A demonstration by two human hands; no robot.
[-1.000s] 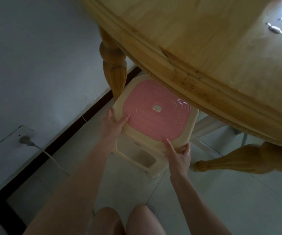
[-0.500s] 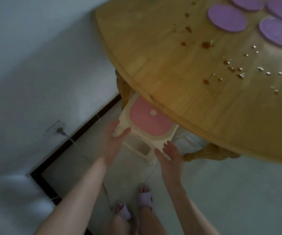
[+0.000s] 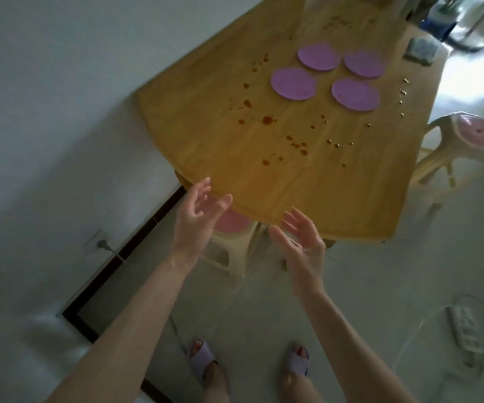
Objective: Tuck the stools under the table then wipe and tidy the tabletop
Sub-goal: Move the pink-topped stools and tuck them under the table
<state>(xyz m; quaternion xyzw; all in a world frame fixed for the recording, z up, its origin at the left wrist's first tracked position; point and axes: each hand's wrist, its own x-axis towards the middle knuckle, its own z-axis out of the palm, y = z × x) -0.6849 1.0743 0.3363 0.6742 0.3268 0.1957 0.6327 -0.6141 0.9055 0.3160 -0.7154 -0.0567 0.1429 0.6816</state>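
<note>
Pink-topped cream plastic stool (image 3: 232,225) juts from under the wooden table (image 3: 235,158); feet (image 3: 203,362) could catch it. Left hand (image 3: 197,212), right hand (image 3: 303,245) splayed, empty.

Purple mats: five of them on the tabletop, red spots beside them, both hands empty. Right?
No: the head view shows four purple mats, not five. The red spots do lie beside them on the tabletop; left hand and right hand hold nothing.

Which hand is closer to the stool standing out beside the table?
Right. The right hand hovers by the table's near edge, far from that stool; the left hand is farther left.
</note>
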